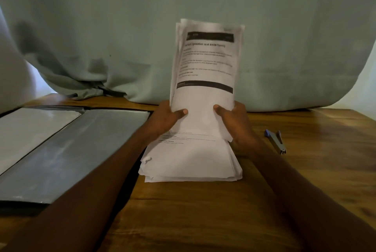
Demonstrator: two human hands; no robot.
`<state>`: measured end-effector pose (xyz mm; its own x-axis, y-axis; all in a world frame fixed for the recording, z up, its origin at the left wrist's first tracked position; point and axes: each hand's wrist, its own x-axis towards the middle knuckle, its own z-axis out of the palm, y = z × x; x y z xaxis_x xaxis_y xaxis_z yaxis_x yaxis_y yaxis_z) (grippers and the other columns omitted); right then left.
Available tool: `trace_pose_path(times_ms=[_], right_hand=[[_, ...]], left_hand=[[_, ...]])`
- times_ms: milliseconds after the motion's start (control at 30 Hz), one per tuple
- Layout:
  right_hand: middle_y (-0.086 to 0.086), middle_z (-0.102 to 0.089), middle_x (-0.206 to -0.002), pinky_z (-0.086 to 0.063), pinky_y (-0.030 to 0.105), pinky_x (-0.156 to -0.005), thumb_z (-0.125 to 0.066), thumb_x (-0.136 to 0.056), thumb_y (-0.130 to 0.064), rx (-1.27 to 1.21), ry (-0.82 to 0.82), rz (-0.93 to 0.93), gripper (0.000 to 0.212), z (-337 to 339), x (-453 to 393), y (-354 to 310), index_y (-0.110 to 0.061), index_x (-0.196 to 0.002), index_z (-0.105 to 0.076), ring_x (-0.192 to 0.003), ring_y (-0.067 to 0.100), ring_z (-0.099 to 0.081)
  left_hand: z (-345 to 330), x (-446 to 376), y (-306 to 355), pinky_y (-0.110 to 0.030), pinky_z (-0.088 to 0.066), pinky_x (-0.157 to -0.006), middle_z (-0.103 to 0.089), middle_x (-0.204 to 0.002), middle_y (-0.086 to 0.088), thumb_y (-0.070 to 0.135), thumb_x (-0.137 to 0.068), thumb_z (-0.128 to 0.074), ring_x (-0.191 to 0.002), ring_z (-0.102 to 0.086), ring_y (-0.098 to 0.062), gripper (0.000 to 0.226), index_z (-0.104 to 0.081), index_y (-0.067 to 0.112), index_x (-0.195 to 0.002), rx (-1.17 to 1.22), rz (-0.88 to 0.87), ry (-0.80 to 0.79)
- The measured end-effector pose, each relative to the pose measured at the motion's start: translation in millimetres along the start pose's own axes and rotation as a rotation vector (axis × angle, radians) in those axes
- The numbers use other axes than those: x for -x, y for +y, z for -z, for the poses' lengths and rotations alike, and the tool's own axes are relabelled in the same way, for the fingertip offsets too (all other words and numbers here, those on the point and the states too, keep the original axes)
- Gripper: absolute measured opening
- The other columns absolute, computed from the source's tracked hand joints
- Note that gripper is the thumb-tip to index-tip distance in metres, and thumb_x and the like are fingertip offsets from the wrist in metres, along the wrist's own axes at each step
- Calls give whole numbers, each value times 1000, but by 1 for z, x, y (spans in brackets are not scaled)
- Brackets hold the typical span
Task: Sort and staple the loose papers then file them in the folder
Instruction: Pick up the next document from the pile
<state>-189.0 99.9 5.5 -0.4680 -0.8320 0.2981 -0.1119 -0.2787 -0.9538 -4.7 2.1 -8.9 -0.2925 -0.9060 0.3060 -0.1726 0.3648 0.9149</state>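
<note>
Left hand and right hand are gripping an upright sheaf of printed sheets, fingers curled round its lower edges, over a flat paper stack lying on the wooden desk.

- The left hand grips the lower left edge of an upright sheaf of white printed papers, thumb across the front, fingers hidden behind.
- The right hand grips the lower right edge likewise, thumb pointing inward toward the left thumb.
- Both bare forearms reach forward from the bottom corners, converging.
</note>
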Motion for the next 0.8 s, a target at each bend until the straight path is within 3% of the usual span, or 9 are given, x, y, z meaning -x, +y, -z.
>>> trace_pose_path(times_ms=[67, 133, 233, 400, 500, 567, 667, 733, 800], right_hand=[[3, -69, -109, -54, 24, -72, -69, -97, -20, 20, -9, -21, 11, 1, 0, 5, -25, -102, -60, -86, 9, -64], [3, -70, -112, -58, 35, -84, -70, -95, -21, -6, 18, -10, 14, 0, -2, 4, -31, -97, -60, -95, 18, -68], [2, -68, -107, -55, 37, -87, -68, -97, -23, 68, 8, -8, 23, -2, -5, 6, -19, -118, -63, -92, 16, -66], [0, -67, -101, -54, 37, -90, -69, -96, -16, 112, 23, -22, 22, 3, -7, 11, -16, -117, -62, -91, 18, -65], [0, -67, -101, -50, 31, -85, -66, -98, -16, 227, -11, -1, 29, 4, -8, 14, -8, -125, -63, -92, 19, -63], [5, -69, -108, -53, 25, -80, -68, -96, -16, 207, -19, 24, 33, 6, -9, 14, -7, -127, -64, -94, 17, -67], [-10, -69, -97, -51, 8, -66, -73, -93, -15, 133, -62, 79, 27, 12, -12, 3, -19, -118, -65, -78, -7, -67], [-14, -69, -94, -54, 10, -64, -75, -91, -14, 156, -147, 59, 25, 16, -14, -1, -21, -113, -65, -73, -8, -68], [-2, -74, -95, -62, 25, -61, -77, -89, -10, 199, -211, -23, 19, 19, -13, -2, -14, -105, -69, -73, 5, -74]], left_hand=[[1, 0, -2, -30, -54, -88, -68, -115, -4, 28, -95, -73, -100, -66, -17, 46, -58, 9, -133, -43, -5, -9], [2, 0, 2, -37, -55, -95, -68, -120, -5, 36, -93, -75, -106, -66, -21, 52, -57, 9, -133, -34, -18, 24], [3, -1, -3, -44, -53, -101, -67, -125, -6, 43, -91, -74, -111, -65, -22, 59, -56, 11, -137, -77, 17, 14], [0, 0, -5, -29, -49, -92, -68, -117, -4, 24, -100, -66, -106, -64, -20, 37, -61, 7, -132, -148, -36, -42], [0, -3, -9, -33, -52, -95, -68, -117, -6, 29, -99, -68, -105, -64, -20, 37, -59, 8, -128, -170, 2, -41], [1, -3, -8, -25, -54, -87, -68, -109, -1, 23, -99, -67, -95, -65, -12, 25, -61, 12, -121, -125, -19, -25], [8, -7, 1, -22, -56, -83, -70, -107, -1, 16, -98, -68, -93, -68, -13, 28, -63, 10, -125, 19, -40, 57], [15, -11, 2, -31, -56, -89, -71, -113, -6, 17, -96, -71, -102, -68, -20, 35, -61, 6, -128, 86, 9, 115], [24, -13, 0, -34, -56, -88, -69, -114, -6, 16, -95, -72, -106, -66, -23, 38, -58, 5, -129, 97, 69, 126]])
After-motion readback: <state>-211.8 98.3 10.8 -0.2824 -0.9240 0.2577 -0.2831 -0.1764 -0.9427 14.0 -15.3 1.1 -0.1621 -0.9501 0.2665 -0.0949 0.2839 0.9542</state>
